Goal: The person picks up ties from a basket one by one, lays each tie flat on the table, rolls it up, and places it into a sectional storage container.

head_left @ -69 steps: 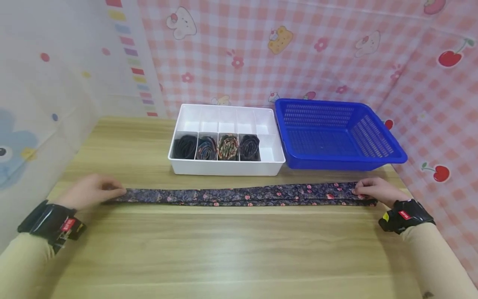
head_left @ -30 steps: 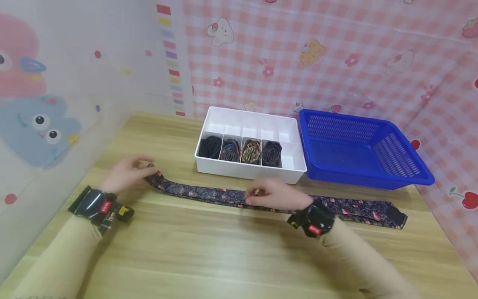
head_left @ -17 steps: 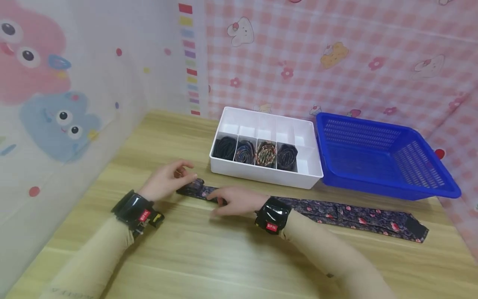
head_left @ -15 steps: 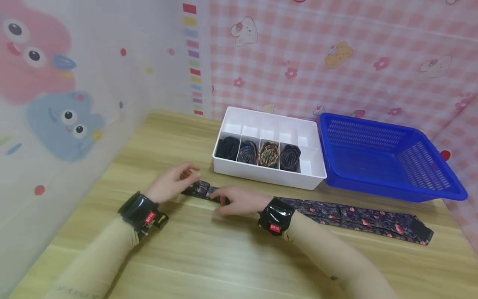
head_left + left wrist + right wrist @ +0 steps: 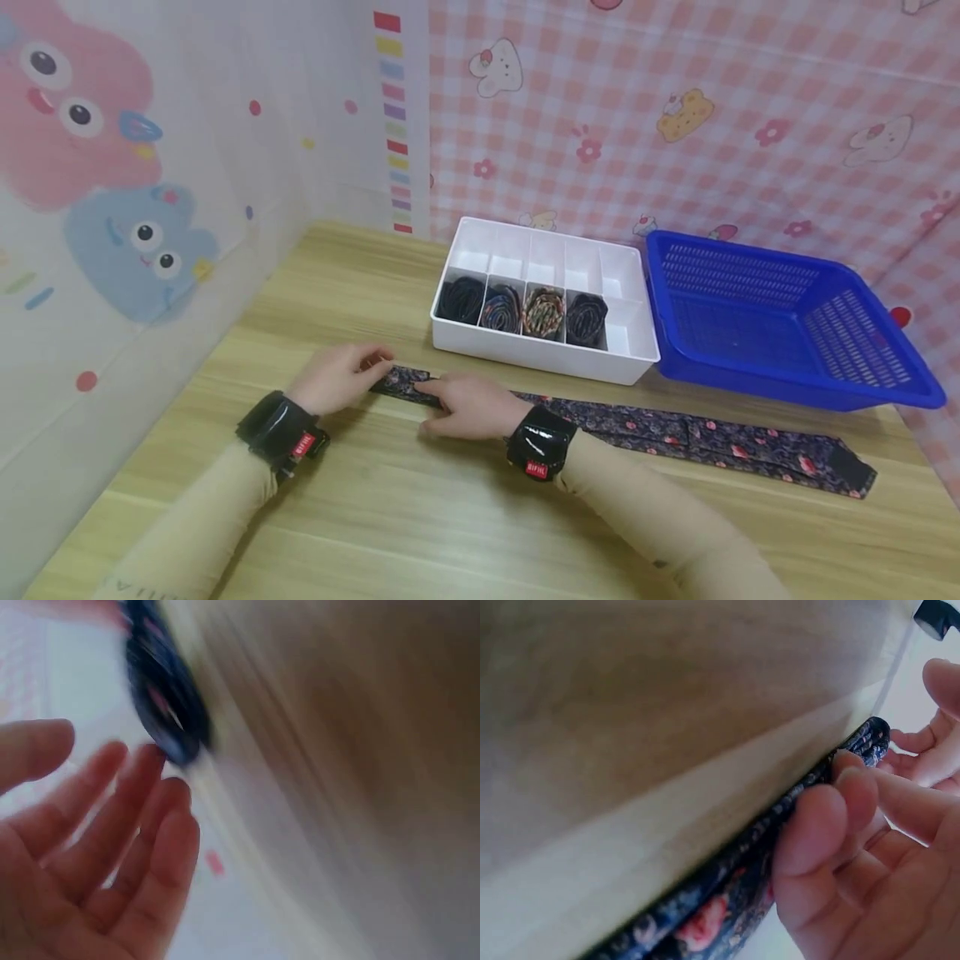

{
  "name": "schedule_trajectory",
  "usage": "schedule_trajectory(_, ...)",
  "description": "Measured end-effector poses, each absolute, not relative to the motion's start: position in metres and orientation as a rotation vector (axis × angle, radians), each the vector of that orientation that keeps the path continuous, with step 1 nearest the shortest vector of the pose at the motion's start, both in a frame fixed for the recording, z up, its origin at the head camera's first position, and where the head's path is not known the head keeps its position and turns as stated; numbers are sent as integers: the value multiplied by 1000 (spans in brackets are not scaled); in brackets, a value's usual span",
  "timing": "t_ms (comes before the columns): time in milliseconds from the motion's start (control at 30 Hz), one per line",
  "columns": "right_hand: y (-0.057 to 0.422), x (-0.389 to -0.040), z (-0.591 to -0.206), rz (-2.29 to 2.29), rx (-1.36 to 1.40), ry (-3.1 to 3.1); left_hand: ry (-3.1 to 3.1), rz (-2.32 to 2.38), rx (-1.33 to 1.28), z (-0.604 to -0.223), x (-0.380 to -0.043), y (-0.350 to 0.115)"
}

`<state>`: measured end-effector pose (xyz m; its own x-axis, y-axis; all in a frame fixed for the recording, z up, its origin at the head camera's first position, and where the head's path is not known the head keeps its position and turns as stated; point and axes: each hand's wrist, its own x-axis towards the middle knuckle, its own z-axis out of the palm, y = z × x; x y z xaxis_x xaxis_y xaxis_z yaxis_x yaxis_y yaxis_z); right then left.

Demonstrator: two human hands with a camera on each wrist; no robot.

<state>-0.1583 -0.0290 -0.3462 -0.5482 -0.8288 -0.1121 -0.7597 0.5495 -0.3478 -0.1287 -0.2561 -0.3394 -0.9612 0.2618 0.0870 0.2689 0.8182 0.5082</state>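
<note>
A dark floral necktie [image 5: 705, 442] lies lengthwise across the table, its narrow end folded back on itself at the left. My left hand [image 5: 337, 379] is at that folded end; in the left wrist view its loosely straight fingertips touch the looped fold [image 5: 169, 712] and the thumb stands apart. My right hand [image 5: 474, 407] lies over the tie just right of there, its extended index finger pressing on the folded layers. Close up, the right wrist view has the right fingertips [image 5: 855, 787] along the layered edge of the tie [image 5: 705, 922]. The wide end [image 5: 851, 471] lies flat at the right.
Behind the tie stands a white divided box [image 5: 543, 358]. Its front row holds several rolled ties, among them a black one [image 5: 461, 300] and an orange-patterned one [image 5: 545, 313]. A blue plastic basket [image 5: 795, 387] stands right beside the box. Patterned cloth [image 5: 570, 183] hangs behind.
The tie was stretched between both hands; the left hand has brought its narrow end rightward into a fold. The right hand has left the wide end and come left to the fold. The view has turned left.
</note>
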Motion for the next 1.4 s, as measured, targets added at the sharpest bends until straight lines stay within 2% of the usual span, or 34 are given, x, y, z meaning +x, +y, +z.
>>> schedule_trajectory(233, -27, -156, -348, -374, -1407, 2588, -3018, -703, -363, -341, -135, -257)
schedule_trajectory(367, -29, -157, -349, -462, -1400, 2569, -3010, -913, -295, -340, -136, -257)
schedule_trajectory(533, -27, -162, -352, -731, -1219, 2532, -2918, -1312, -250, -334, -137, -255)
schedule_trajectory(733, -16, -166, -350, -1126, -911, 2395, -2756, -1593, -502, -329, -142, -238)
schedule_trajectory(1000, 9, -173, -350, -1124, -720, 2442, -2859, -1398, -781, -325, -142, -207)
schedule_trajectory(1133, 20, -175, -352, -1048, -754, 2512, -2947, -1177, -849, -326, -136, -196)
schedule_trajectory(1400, 29, -166, -350, -924, -1068, 2662, -2930, -1052, -988, -343, -134, -182)
